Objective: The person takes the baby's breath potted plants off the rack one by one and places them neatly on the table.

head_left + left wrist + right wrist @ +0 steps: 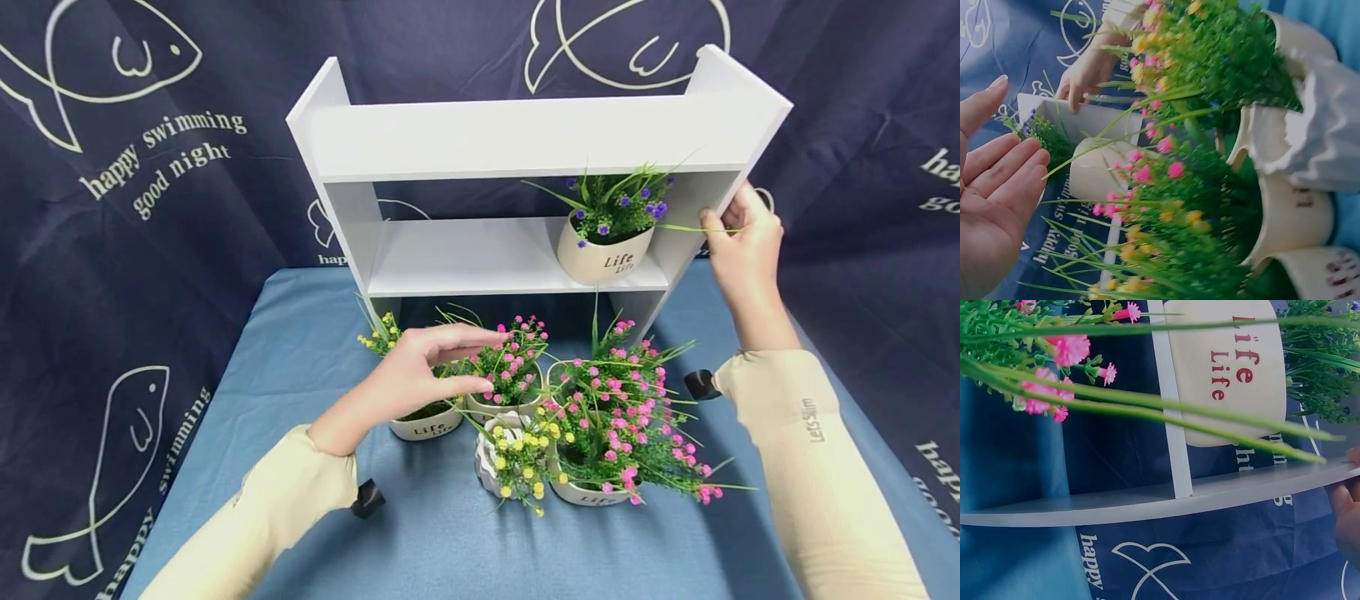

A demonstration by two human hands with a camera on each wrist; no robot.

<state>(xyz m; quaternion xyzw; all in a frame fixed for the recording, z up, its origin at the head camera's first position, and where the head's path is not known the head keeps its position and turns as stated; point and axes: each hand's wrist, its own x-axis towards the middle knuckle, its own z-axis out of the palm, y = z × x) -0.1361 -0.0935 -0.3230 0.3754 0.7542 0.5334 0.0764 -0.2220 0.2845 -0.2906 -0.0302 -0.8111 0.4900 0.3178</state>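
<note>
My left hand (420, 375) hovers over the flower pots, its fingers and thumb extended and apart. Below it are a cream pot with yellow flowers (427, 428) and a pot with pink flowers (517, 354); the left wrist view shows the palm (991, 212) with nothing in it. My right hand (750, 246) grips the right side panel of a white shelf (525, 137), thumb at the front edge. Beside that panel, on the middle board, sits a cream "Life" pot (603, 260) with purple flowers. In the right wrist view this hand (1349, 515) shows only partly.
In front of the shelf, a ruffled white pot (487, 462) with yellow flowers stands next to a pink-flowered cream pot (592, 495). Another pink-flowered pot (558, 379) is behind. Blue cloth (300, 333) covers the table. A dark patterned curtain (225, 50) hangs behind.
</note>
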